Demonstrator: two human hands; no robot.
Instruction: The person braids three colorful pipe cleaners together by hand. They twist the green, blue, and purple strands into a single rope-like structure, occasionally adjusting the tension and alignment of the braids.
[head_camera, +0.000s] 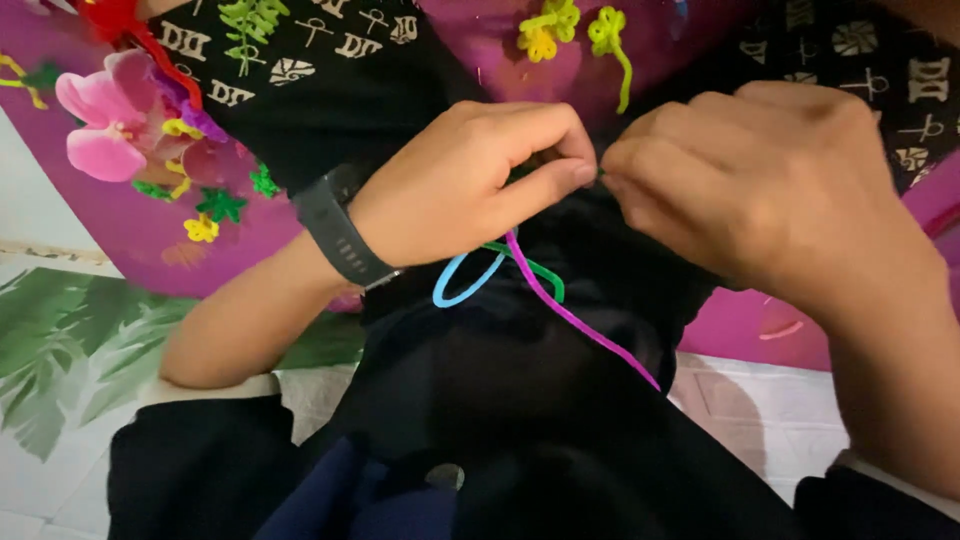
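Both hands, left (470, 180) and right (760, 190), meet pinching pipe cleaners (560, 300); pink flower (110, 125) at ten o'clock, watch (340, 230) at nine

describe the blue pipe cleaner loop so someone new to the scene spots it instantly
Start at the left hand, the one with the dark grey wristband, pinched against the right hand over black cloth. Just under its thumb hangs the blue loop. Unlike the green loop and long straight magenta strand beside it, it is a light-blue oval.
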